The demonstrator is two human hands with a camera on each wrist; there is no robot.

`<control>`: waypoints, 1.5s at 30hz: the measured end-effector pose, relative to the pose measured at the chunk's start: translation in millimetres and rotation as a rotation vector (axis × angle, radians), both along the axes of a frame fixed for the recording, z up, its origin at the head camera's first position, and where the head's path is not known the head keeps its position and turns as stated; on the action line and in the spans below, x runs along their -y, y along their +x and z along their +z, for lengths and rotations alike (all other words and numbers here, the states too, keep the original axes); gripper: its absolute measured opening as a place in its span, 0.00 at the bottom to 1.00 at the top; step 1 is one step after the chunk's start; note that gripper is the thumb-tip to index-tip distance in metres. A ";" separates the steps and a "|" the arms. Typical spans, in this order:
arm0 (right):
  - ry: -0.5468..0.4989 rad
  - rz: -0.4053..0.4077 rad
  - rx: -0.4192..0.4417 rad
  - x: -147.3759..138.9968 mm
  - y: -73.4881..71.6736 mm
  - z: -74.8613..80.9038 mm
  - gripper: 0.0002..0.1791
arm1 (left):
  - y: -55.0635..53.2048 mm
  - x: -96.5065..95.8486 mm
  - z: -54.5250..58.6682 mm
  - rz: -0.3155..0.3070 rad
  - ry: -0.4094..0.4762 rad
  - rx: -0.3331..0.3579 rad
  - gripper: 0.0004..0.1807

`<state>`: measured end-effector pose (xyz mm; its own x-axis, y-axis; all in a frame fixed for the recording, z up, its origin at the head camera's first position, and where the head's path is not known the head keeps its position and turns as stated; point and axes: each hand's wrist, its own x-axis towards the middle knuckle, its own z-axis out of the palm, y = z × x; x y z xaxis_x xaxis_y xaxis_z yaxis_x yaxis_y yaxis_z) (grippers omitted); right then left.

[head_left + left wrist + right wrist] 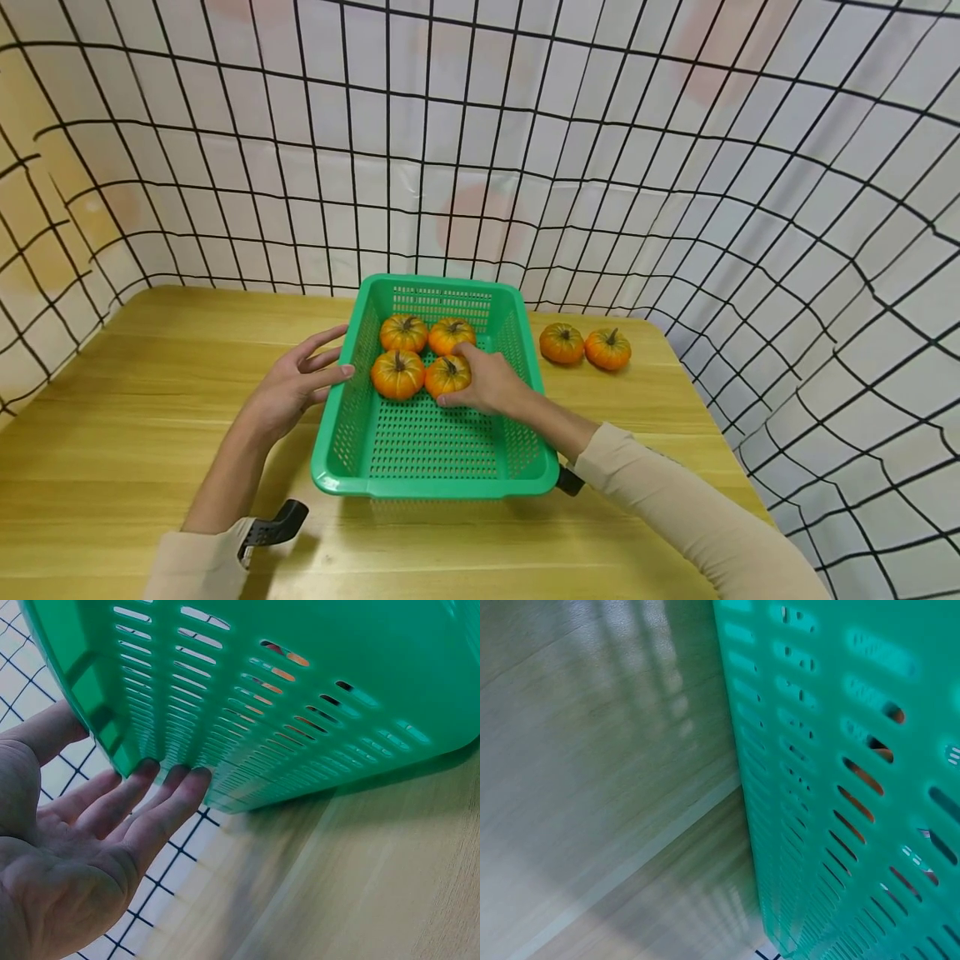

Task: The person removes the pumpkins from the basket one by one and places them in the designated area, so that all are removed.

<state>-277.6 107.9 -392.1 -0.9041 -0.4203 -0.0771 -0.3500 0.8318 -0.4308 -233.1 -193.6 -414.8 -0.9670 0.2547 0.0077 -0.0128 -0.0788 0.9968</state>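
Note:
A green plastic basket (pixel 435 487) with slotted walls stands on the table, holding several small orange pumpkins. Inside it, my right hand (pixel 491 382) grips the front right pumpkin (pixel 447 375), thumb on its near side and fingers on its far side. Close around that one are the front left pumpkin (pixel 397 377), the back left pumpkin (pixel 403 335) and the back right pumpkin (pixel 448 333). My left hand (pixel 75 847) rests against the basket's outer left wall (pixel 217 720), fingers extended and thumb at the rim. The right wrist view shows only the slotted outer wall (pixel 840 825), with the right hand hidden behind it.
Two more pumpkins, one greenish orange (pixel 561 343) and one brighter orange (pixel 608 349), sit side by side on the wooden table (pixel 150 400), right of the basket. A black wire grid (pixel 450 142) with pale sheeting surrounds the table's back and sides.

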 end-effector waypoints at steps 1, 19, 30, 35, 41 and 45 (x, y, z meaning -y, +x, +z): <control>-0.002 0.001 -0.001 0.1 -0.2 -0.1 0.45 | 0.0 0.4 0.1 0.000 0.001 0.001 0.41; -0.005 -0.040 0.021 -1.8 -3.9 1.3 0.45 | -0.3 -3.1 0.6 0.005 -0.001 -0.004 0.41; -0.021 -0.051 0.023 -5.5 -2.3 10.4 0.45 | 0.5 -2.2 0.6 0.005 -0.006 -0.008 0.41; -0.054 -0.059 0.023 -8.2 -0.6 17.3 0.45 | 1.1 -1.3 0.7 0.005 -0.008 -0.005 0.41; -0.086 -0.067 -0.011 -10.0 0.8 29.7 0.45 | 1.3 -0.5 0.5 0.005 -0.013 -0.005 0.42; -0.123 -0.072 -0.019 -13.5 1.5 36.7 0.43 | 0.9 -0.1 0.3 0.003 -0.012 -0.005 0.42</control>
<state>-276.1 121.3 -355.4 -0.9330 -0.3596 -0.0113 -0.3007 0.7965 -0.5245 -232.2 -193.5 -414.5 -0.9678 0.2516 0.0099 -0.0072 -0.0671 0.9977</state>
